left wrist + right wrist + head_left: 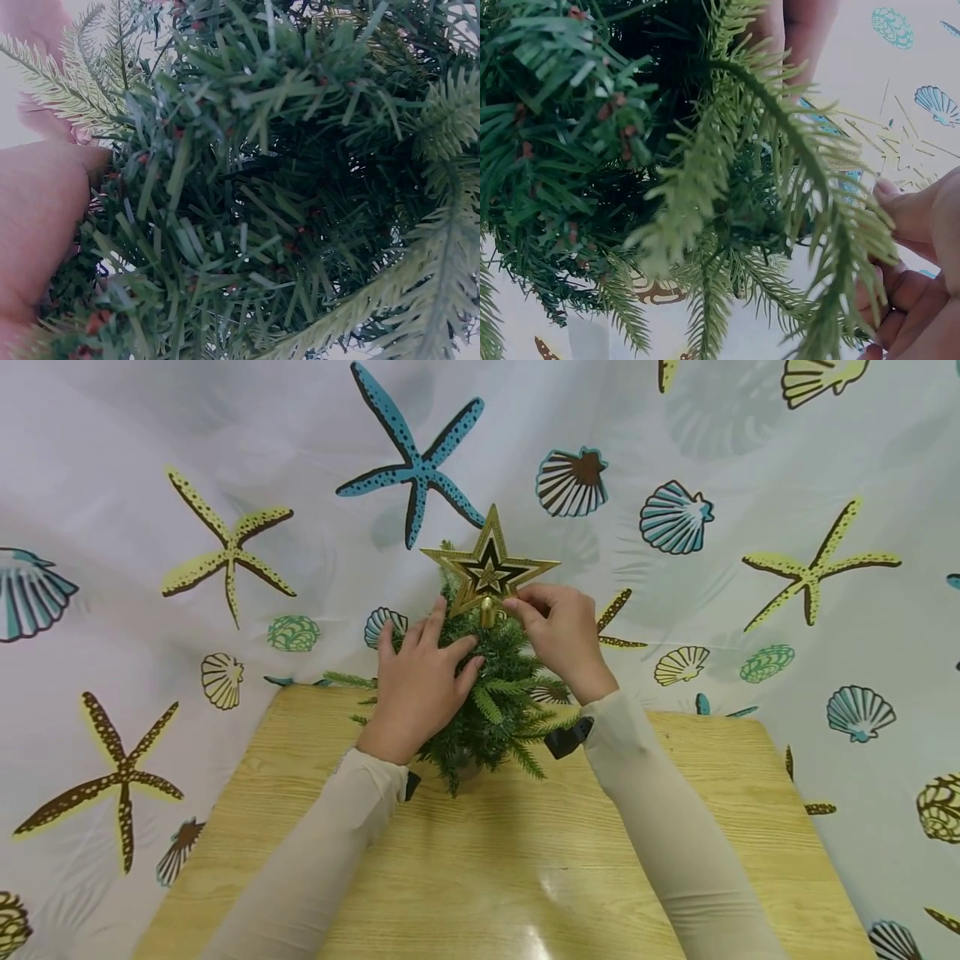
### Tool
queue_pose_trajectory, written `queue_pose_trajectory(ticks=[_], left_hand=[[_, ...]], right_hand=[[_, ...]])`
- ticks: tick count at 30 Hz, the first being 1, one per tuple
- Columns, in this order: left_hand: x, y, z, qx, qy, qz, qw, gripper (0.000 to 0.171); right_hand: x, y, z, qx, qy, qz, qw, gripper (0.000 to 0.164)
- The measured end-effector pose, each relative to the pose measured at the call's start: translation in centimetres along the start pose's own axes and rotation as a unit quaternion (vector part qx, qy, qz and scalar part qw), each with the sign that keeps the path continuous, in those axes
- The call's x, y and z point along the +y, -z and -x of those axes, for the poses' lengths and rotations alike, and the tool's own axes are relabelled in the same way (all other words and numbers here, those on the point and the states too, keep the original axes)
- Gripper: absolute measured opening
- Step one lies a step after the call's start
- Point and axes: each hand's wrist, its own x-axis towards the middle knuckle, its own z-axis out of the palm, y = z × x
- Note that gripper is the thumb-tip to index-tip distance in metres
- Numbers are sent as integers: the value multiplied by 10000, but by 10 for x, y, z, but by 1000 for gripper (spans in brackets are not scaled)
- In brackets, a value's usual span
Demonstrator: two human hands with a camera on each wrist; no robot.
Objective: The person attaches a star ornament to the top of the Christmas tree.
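A gold star tree topper (pixel 489 568) with black inner outlines stands upright at the top of a small artificial Christmas tree (pixel 498 693). My right hand (pixel 564 631) pinches the star's lower right part between thumb and fingers, beside its gold tubular base (pixel 488 612). Against the tree's upper left side rests my left hand (pixel 423 681), its fingers spread and fairly straight over the branches. Green needles (pixel 225 210) fill most of the left wrist view, with part of the left hand at its edge. Branches partly cover the star and the right fingers (pixel 911 217) in the right wrist view.
The tree stands on a light wooden table (pixel 480 877), near its far edge. Behind and around the table hangs a white cloth (pixel 300 427) printed with starfish and shells. A black strap device (pixel 567 739) is at the right wrist.
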Motion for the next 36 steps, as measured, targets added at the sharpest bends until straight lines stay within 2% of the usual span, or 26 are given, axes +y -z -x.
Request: queue_pose_trajectory(ticks=[13,24,28,33,36], left_hand=[[1,0,2,130,-72,-82,9999,44],[3,2,0,57,-89,-248,9996,46],[5,4,-1,-107,-118,-236,9996,47],[2,11,-2,-463,-98,-3,9989,56],[-1,15,-2,-346,-173,280,9989,57]], right_hand=[[4,-6,3,-171,100,832,9963,21],[10,-11,7,-226,93,1104,9936,23],[12,-11,6,-288,41,1298,9911,22],[14,-14,6,-188,83,1570,9874,24],[14,-14,7,-19,152,1719,9850,26]])
